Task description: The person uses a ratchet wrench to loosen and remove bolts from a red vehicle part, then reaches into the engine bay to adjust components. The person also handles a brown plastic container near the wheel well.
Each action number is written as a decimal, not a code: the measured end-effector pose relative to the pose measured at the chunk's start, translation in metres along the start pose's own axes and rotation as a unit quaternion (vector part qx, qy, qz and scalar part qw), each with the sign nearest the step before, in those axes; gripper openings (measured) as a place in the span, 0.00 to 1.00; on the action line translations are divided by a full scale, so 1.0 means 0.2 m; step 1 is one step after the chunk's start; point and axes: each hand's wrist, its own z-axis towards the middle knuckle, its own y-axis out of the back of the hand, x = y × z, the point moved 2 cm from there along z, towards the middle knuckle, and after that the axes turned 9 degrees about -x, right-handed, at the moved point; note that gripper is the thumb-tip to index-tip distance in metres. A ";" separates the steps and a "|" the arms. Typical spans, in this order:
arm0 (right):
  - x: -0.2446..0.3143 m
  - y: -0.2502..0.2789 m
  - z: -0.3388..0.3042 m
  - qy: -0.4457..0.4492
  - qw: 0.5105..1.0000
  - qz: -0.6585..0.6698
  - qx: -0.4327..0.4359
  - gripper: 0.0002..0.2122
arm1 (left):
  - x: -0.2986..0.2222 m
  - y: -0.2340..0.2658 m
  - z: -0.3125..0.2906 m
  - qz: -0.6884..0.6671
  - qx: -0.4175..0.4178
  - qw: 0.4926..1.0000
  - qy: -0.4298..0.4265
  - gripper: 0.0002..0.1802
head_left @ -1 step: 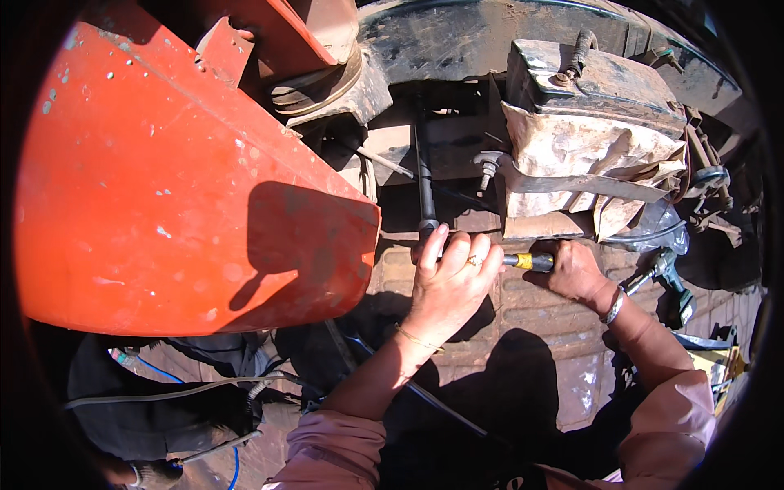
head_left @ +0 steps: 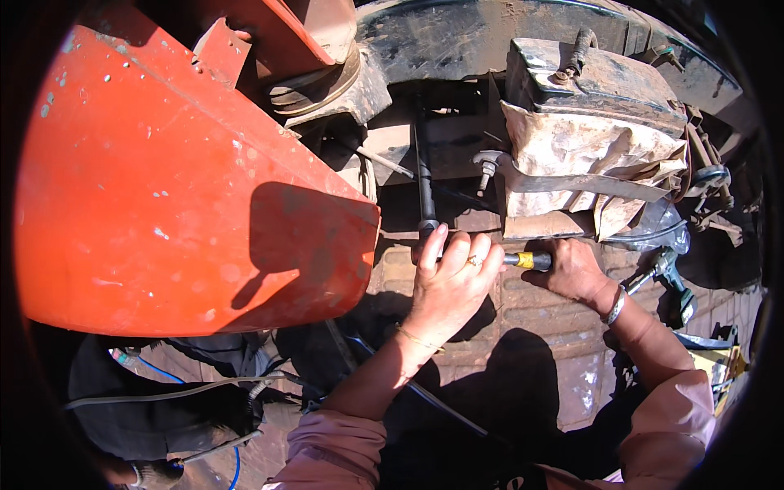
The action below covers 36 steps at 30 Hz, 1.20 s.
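One wrench (head_left: 525,260) is in front of one strapped box (head_left: 572,139); I have the left hand (head_left: 452,282) closed over the wrench's head, the right hand (head_left: 576,269) gripping its handle. One black bar (head_left: 425,184) runs left of the box.

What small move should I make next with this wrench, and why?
Perhaps gently push the wrench handle with your right grip, letting your left grip steady the other end: the right is around its yellow-banded end, and the left covers where it seems to meet the long black bar.
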 end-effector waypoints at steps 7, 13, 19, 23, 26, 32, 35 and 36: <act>0.12 -0.04 0.10 -0.029 0.996 0.072 0.036 0.13 | 0.00 0.00 0.00 0.002 0.009 1.000 -0.002 0.14; 0.10 -0.09 0.07 -0.023 0.997 0.079 -0.010 0.14 | 0.01 0.00 0.00 -0.001 0.015 1.000 -0.005 0.14; 0.11 -0.11 0.06 0.015 0.990 0.098 -0.097 0.11 | 0.01 0.00 0.00 0.003 0.011 1.000 -0.015 0.12; 0.11 -0.12 0.06 0.015 0.987 0.104 -0.119 0.12 | 0.01 0.00 0.00 0.000 0.009 1.000 -0.016 0.10; 0.11 -0.12 0.05 0.021 0.987 0.094 -0.128 0.12 | 0.01 0.00 0.00 0.010 0.013 1.000 -0.022 0.10; 0.12 -0.12 0.05 0.014 0.988 0.085 -0.125 0.11 | 0.01 0.01 0.00 0.007 0.021 1.000 -0.017 0.13; 0.12 -0.11 0.05 -0.003 0.990 0.092 -0.107 0.08 | 0.01 0.01 0.00 0.008 0.023 1.000 -0.017 0.13; 0.12 -0.11 0.05 -0.004 0.990 0.094 -0.107 0.08 | 0.01 0.01 0.00 0.007 0.022 1.000 -0.016 0.13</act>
